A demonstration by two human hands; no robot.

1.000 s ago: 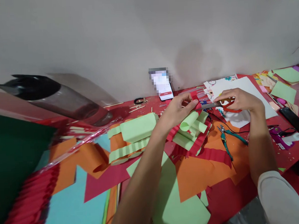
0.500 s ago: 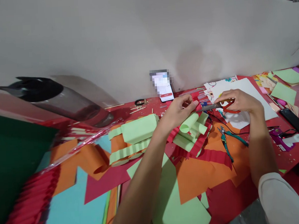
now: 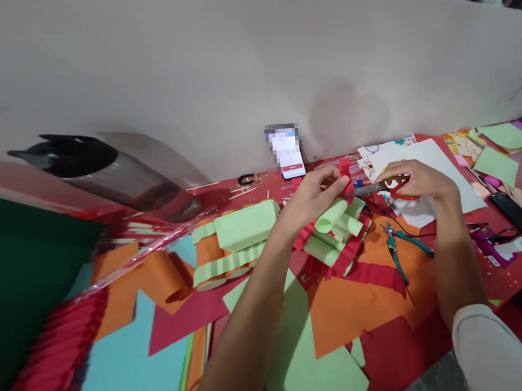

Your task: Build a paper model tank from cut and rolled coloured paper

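My left hand (image 3: 320, 192) pinches a small red paper strip (image 3: 345, 169) between thumb and fingers. In my right hand (image 3: 423, 179) is a pair of scissors (image 3: 400, 188) with orange-red handles, its blades pointing left at the red strip. Whether the blades touch the paper I cannot tell. Just below the left hand sits a model of rolled light green paper (image 3: 333, 214) edged with pleated red paper (image 3: 355, 251). To its left lies a second paper model (image 3: 245, 226) in green and orange. My left forearm hides part of the sheets beneath.
Teal-handled pliers (image 3: 394, 246) lie on orange paper (image 3: 356, 313). A phone (image 3: 291, 152) leans on the wall at the back. A dark bottle (image 3: 122, 174) stands at the left. A black phone (image 3: 516, 214) and purple gadget (image 3: 489, 243) are at the right. Coloured sheets cover the front.
The view has shifted slightly, so things sit a little lower and to the right. Both hands keep nearly the same pose, the scissors still at the red strip.
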